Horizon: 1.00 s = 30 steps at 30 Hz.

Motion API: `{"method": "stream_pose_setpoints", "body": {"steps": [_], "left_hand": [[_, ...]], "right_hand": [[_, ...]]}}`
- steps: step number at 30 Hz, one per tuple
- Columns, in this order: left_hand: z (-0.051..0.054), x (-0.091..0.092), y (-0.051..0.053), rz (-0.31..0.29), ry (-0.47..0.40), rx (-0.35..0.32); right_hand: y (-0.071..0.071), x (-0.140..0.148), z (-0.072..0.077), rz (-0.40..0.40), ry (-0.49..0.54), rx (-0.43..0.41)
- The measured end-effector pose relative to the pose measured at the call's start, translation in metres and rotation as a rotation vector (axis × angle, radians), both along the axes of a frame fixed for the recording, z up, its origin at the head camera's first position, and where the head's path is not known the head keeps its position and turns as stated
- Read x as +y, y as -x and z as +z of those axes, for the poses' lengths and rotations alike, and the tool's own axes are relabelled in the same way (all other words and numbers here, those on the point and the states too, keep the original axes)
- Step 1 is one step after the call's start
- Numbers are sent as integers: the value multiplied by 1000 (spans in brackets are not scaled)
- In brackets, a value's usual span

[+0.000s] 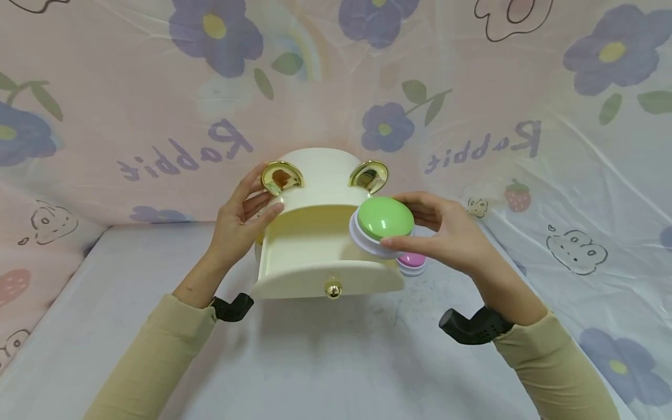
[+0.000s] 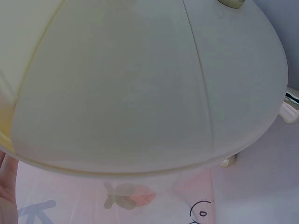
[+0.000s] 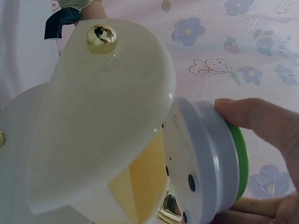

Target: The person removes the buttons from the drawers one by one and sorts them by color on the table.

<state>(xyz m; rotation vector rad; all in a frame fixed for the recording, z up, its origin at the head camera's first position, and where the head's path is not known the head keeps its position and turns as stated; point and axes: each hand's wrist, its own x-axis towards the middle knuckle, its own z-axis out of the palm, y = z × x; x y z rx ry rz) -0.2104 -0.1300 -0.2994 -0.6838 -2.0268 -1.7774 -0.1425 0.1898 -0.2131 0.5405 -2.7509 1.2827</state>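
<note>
A cream drawer box (image 1: 321, 175) with two gold, ear-shaped trims stands on the table. Its upper drawer (image 1: 294, 281), fitted with a gold knob, is pulled out toward me, and its inside looks bare. My left hand (image 1: 238, 219) grips the box at its upper left, thumb on the front edge and fingers behind the gold ear. In my right hand (image 1: 446, 233) is a round push button (image 1: 385, 219) with a green top and white base, held over the drawer's right side. The right wrist view shows the button's white base (image 3: 215, 158) tilted, small dark feet on its underside.
A second push button with a pink top (image 1: 412, 260) sits on the table (image 1: 336, 361) right of the box, partly hidden by the green one. A flower-printed cloth (image 1: 315, 105) hangs behind and along both sides. Black devices (image 1: 475, 326) are strapped to both wrists.
</note>
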Motion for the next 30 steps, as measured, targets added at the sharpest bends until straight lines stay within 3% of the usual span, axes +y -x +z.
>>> {"method": "stream_pose_setpoints", "body": {"steps": [9, 30], "left_hand": [[-1, 0, 1, -6, -4, 7], [-1, 1, 0, 9, 3, -5]], "right_hand": [[-2, 9, -3, -47, -34, -18], [-1, 31, -16, -67, -3, -18]]}}
